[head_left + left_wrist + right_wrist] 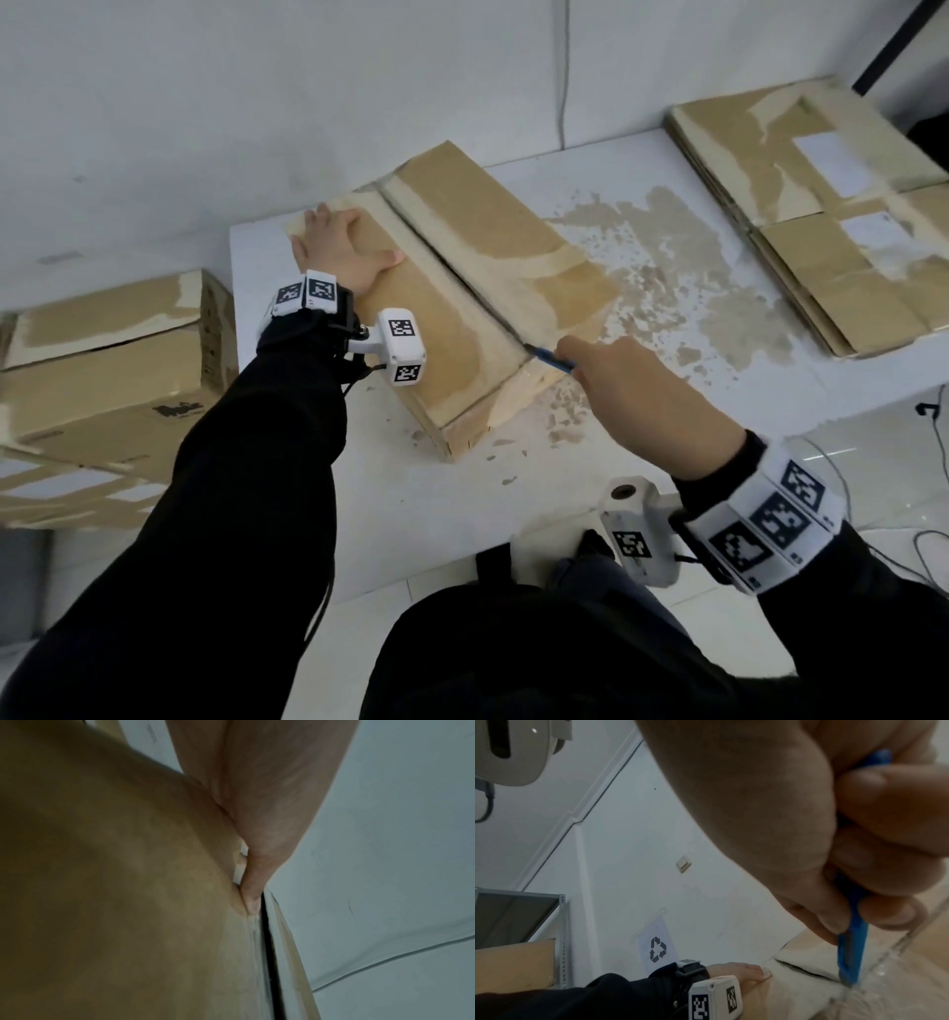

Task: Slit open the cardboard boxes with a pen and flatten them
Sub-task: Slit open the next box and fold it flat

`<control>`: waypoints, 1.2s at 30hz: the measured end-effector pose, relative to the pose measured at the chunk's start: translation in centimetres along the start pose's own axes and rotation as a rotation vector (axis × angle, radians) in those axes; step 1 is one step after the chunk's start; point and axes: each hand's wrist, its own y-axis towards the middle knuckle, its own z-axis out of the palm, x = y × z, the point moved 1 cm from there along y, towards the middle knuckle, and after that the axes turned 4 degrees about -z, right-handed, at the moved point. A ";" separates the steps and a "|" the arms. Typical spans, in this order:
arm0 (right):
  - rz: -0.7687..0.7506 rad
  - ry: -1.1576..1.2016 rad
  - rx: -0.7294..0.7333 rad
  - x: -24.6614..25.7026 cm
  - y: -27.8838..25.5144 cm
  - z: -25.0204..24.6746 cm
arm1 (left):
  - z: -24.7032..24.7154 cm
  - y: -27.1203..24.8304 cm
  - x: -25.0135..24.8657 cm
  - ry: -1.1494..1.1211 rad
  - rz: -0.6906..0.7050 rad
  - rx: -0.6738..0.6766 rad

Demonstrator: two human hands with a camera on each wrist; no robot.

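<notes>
White table, wall and shelving

A white table (411, 514) carries flecks of brown tape residue (683, 277). A thin cable (565, 77) hangs down the wall (205, 103) behind it. The right wrist view shows a light switch (683, 864), a recycling sign (657, 947) and a grey metal shelf (562, 933).

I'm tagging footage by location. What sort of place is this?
Probably a storeroom or packing room: flattened brown cardboard boxes on a white table, a grey metal shelving rack, and a recycling-symbol sign on the wall.
</notes>
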 end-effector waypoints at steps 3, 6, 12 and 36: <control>0.022 0.069 -0.033 -0.5 -0.9 0.8 | -0.4 -0.5 -0.6 0.044 -0.005 0.012; 0.049 0.119 -0.056 -0.9 -1.1 1.4 | -1.3 -2.5 -2.5 0.066 0.089 0.075; 0.021 0.202 -0.072 -1.7 -1.3 1.4 | -0.9 -9.7 -8.5 0.452 0.618 0.455; 0.138 0.904 0.111 -4.8 -0.6 1.5 | 1.2 -10.3 -14.9 1.133 0.820 0.687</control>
